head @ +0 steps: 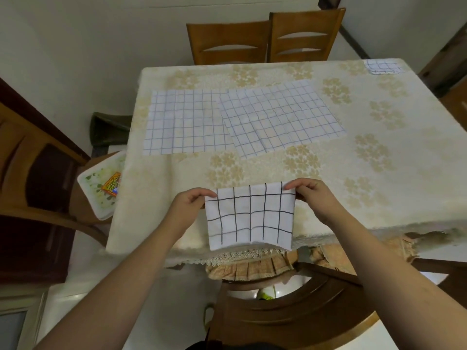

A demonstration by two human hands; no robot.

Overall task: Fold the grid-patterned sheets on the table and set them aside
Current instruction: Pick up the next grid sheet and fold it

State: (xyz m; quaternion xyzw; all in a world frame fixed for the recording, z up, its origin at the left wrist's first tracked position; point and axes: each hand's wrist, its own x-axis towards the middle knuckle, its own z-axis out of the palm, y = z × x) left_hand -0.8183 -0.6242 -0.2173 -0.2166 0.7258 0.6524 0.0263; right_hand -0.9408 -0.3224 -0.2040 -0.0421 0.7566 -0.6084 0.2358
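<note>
The person is holding a folded sheet (250, 215) up by its two top corners above the near edge of the table (328, 173). The left hand (188, 202) is pinching the top left corner, thumb and fingers curled onto the cloth. The right hand (312, 195) is pinching the top right corner in the same way. The sheet is hanging down from both hands, white with bold black grid lines, its lower edge dropping past the table's lace trim.

Two more sheets are lying flat farther back on the table. The left sheet (182, 122) is sitting square to the table, and the right sheet (280, 117) is lying turned at an angle, its left edge overlapping the other. A small folded piece (384, 66) with the same grid is resting at the far right corner.

A cream cloth (252, 170) with a pale floral print is covering the table. Two wooden chairs (265, 39) are standing behind the far edge, against a light wall. A stool (101, 188) at the left is carrying a tray with an orange packet (112, 185). Another chair (290, 314), dark wood, is sitting just below the near edge, with a frilled cushion on it.
</note>
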